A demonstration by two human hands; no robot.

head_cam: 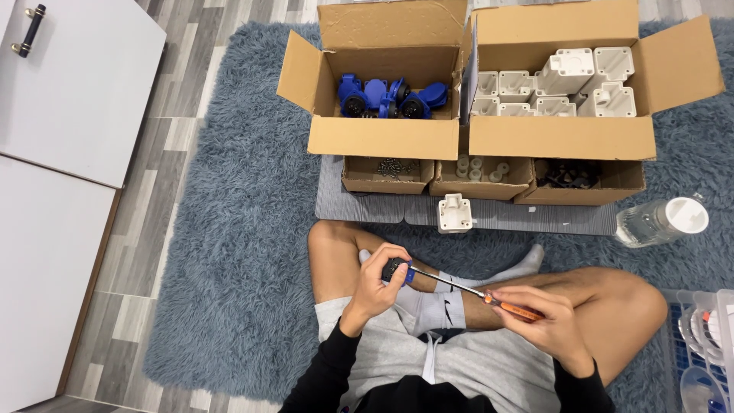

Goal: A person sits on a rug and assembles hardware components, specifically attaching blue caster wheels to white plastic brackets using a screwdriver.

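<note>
My left hand (376,284) grips a small blue and black socket part (397,270) above my crossed legs. My right hand (541,320) holds an orange-handled screwdriver (514,309); its metal shaft (447,283) runs left and its tip meets the blue part. Both hands sit over my lap, about a hand's width apart.
An open cardboard box of blue parts (390,98) stands at the back left, a box of white housings (562,90) beside it. Three low trays (480,177) hold screws and small pieces. One white housing (454,213) lies on the grey mat. A plastic bottle (659,220) lies right.
</note>
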